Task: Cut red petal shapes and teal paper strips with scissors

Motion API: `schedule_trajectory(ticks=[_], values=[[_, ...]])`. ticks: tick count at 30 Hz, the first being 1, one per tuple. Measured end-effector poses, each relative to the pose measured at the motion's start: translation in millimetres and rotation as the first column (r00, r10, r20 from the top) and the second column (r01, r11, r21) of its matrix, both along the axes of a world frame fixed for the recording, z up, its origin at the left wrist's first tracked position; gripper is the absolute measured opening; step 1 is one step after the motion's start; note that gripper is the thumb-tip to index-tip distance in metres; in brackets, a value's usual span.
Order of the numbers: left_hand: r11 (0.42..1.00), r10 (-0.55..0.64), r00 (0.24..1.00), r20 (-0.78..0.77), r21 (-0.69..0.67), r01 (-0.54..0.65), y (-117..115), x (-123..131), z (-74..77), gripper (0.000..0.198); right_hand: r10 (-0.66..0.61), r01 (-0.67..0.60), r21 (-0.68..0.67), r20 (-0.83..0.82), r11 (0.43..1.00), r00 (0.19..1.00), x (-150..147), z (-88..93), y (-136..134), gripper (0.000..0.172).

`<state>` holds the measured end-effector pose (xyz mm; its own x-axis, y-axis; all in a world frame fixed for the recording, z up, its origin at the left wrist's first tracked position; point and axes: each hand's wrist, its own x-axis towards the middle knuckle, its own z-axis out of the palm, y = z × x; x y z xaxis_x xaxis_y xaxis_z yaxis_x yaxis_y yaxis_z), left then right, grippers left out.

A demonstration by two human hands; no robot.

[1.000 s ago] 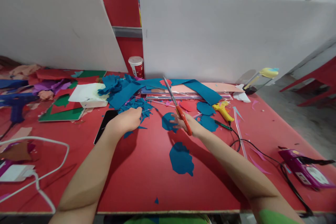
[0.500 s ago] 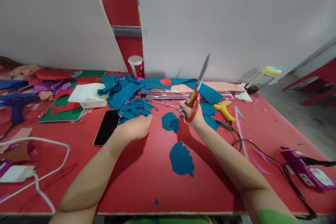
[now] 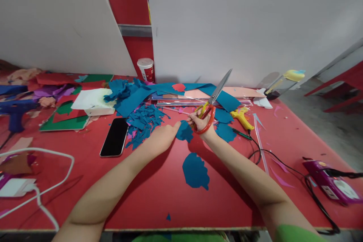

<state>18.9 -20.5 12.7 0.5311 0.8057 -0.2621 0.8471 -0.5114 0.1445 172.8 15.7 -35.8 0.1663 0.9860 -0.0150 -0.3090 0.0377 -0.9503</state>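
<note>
My right hand (image 3: 203, 121) is wrapped round the orange and yellow handles of a pair of scissors (image 3: 219, 89), whose blades point up and away to the right. My left hand (image 3: 168, 134) has its fingers pressed together at the left edge of a scalloped blue piece (image 3: 185, 131); whether it grips the piece is hard to tell. A larger scalloped blue piece (image 3: 195, 171) lies nearer the front edge. Many small blue scraps (image 3: 146, 119) are heaped left of my left hand.
A black phone (image 3: 114, 138) lies left of my left forearm. A yellow glue gun (image 3: 242, 118), its cord and a purple device (image 3: 330, 183) are at the right. A lidded cup (image 3: 146, 70) stands at the back, before white boards (image 3: 241, 34). A white cable crosses the left side.
My left hand has moved right, from beside the scraps to the smaller blue piece. The scissors in my right hand have tilted further to the right and sit a little lower.
</note>
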Motion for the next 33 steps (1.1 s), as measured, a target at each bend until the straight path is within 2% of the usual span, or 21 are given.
schedule_trajectory(ticks=[4,9,12,16,21,28,33], values=[[1.000,0.005,1.000,-0.017,0.030,-0.005,3.2,-3.4,0.7,0.053,0.039,-0.039,-0.053,-0.003,0.998,0.999,1.9,-0.8,-0.1,0.042],[0.997,0.011,0.998,-0.063,0.078,-0.006,9.1,-18.5,-1.6,0.054,0.106,-0.106,-0.130,-0.005,0.986,0.994,21.1,1.3,-2.4,0.039],[0.994,0.010,1.000,-0.025,0.110,-0.008,10.9,-22.7,-11.4,0.049,0.142,-0.140,-0.166,0.000,0.976,0.990,35.5,2.0,-9.8,0.036],[0.988,0.088,0.996,-0.012,0.124,-0.086,6.2,-21.0,-30.2,0.045,0.194,-0.190,-0.182,0.004,0.965,0.981,50.4,3.9,-25.6,0.032],[0.984,0.122,0.992,-0.029,0.137,-0.116,-6.3,-21.2,-49.7,0.042,0.307,-0.305,-0.187,-0.016,0.934,0.951,59.7,0.2,-42.4,0.039],[0.976,0.162,0.986,-0.047,0.152,-0.153,-9.8,-27.5,-65.0,0.042,0.393,-0.393,-0.200,-0.038,0.898,0.919,63.5,-17.9,-53.8,0.047],[0.976,0.165,0.985,-0.043,0.154,-0.157,-9.3,-29.3,-70.8,0.041,0.431,-0.432,-0.205,-0.052,0.878,0.901,62.0,-19.2,-56.5,0.046]])
